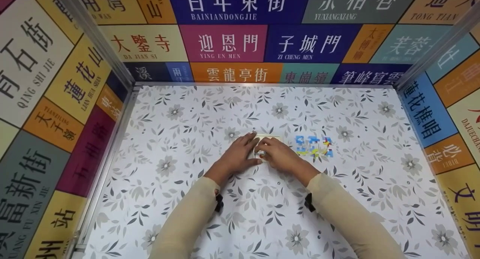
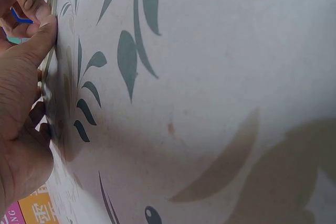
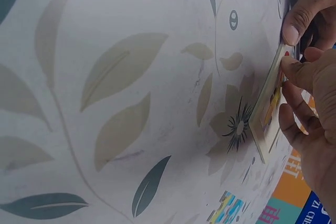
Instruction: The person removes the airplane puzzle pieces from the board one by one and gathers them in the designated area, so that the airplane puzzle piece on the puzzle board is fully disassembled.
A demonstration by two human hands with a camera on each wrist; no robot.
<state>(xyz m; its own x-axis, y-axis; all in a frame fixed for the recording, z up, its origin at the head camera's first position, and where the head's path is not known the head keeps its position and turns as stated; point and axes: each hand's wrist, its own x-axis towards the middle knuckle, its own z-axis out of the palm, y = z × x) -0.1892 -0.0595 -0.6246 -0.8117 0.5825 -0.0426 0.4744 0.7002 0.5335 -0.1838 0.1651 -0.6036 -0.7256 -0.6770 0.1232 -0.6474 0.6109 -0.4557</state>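
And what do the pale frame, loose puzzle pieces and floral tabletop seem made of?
Pale frame: probably matte wood or fibreboard, from its plain tan edge. Puzzle pieces: perhaps printed card or wood, brightly coloured; finish too small to tell. Floral tabletop: smooth, matte, perhaps vinyl or paper, its print lying flat.

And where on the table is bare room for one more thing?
Free: the tabletop between left wall and left hand; between the puzzle pieces and right wall; and behind the board to the back wall. Crowded: around the board, where the right hand is beside the left, and at the pieces.
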